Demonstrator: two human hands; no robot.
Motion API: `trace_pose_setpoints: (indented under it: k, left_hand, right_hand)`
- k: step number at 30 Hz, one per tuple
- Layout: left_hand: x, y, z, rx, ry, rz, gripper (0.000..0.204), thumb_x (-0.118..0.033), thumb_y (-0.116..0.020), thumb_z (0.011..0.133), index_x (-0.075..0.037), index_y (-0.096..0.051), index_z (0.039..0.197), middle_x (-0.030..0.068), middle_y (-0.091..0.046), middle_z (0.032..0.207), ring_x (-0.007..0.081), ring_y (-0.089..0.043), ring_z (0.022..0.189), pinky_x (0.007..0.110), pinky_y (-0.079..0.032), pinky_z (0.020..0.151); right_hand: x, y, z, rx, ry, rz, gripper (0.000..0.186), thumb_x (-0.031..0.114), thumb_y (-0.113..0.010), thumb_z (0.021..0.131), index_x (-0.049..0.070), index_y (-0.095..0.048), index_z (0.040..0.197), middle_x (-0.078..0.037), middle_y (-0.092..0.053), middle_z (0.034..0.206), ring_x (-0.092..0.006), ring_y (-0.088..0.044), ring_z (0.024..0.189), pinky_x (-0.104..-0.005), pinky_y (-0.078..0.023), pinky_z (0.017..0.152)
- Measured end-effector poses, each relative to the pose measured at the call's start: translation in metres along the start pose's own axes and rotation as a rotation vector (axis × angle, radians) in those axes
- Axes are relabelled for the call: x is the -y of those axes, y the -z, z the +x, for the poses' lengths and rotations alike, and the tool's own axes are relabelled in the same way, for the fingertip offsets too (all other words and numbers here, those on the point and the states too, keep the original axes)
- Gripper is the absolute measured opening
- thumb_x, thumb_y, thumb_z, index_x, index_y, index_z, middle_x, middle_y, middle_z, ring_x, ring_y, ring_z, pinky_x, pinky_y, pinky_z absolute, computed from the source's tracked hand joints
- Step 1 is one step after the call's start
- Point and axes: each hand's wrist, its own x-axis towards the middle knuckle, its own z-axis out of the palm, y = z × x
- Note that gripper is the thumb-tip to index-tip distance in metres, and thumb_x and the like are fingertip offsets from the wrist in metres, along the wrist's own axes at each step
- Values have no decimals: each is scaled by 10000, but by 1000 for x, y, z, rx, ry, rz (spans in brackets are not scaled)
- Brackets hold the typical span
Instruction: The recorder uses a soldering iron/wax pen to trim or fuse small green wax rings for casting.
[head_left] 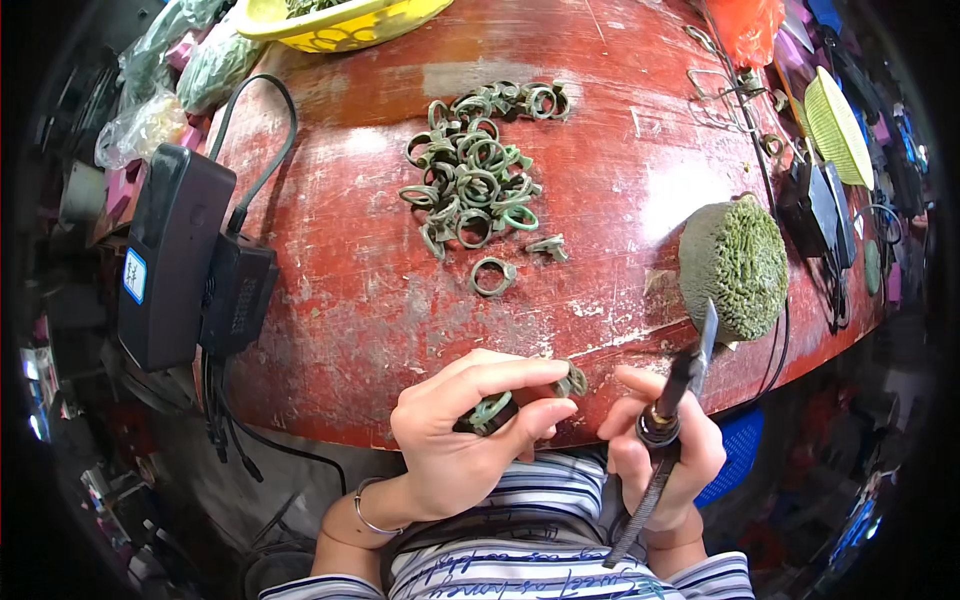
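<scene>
My left hand [445, 440] pinches a small grey-green ring [573, 382] between thumb and forefinger. Another greenish ring [490, 412] shows within the curl of the same hand, over something dark that I cannot make out. My right hand [695, 455] is wrapped round a pen-like tool [683, 378] with a dark grip, a flat metal blade pointing up and away, and a ribbed tail hanging down. The blade's tip is near a round green block [735, 270] with a rough, ridged side. Beyond my hands lies a heap of similar rings [480, 185], with a single ring [511, 270] nearer me.
The red, scuffed table [340, 330] has a curved near edge. A black power adapter [175, 260] with cables stands at left. Far off sits a yellow basket [350, 25]. Along the right lie a dark cable, bent wires [715, 95], a black box [815, 215] and a pale-green basket [838, 125].
</scene>
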Motion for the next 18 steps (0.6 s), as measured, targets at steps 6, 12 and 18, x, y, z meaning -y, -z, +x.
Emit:
trace_pose_setpoints:
  k: [6,12,18]
  left_hand:
    - [1,1,-1,-27,14,16,184,84,-645,739,54,-606,916,132,-595,828,121,-592,576,194,-461,425]
    - [-1,1,-1,-42,63,-18,196,80,-647,741,54,-605,931,124,-587,826,120,-588,574,194,-459,426]
    - [0,1,-2,-44,64,-3,192,67,-647,748,56,-605,936,126,-584,839,118,-586,580,191,-459,429]
  right_hand:
    - [-16,5,-16,-71,276,-555,372,355,-700,742,29,-586,878,-70,-569,614,-216,-548,456,-277,-414,425]
    - [-23,10,-24,-53,240,-625,394,370,-716,719,30,-591,875,-64,-567,609,-211,-533,442,-280,-402,419]
    - [-22,10,-22,-46,265,-681,393,372,-719,717,34,-592,870,-57,-563,602,-211,-525,437,-283,-397,418]
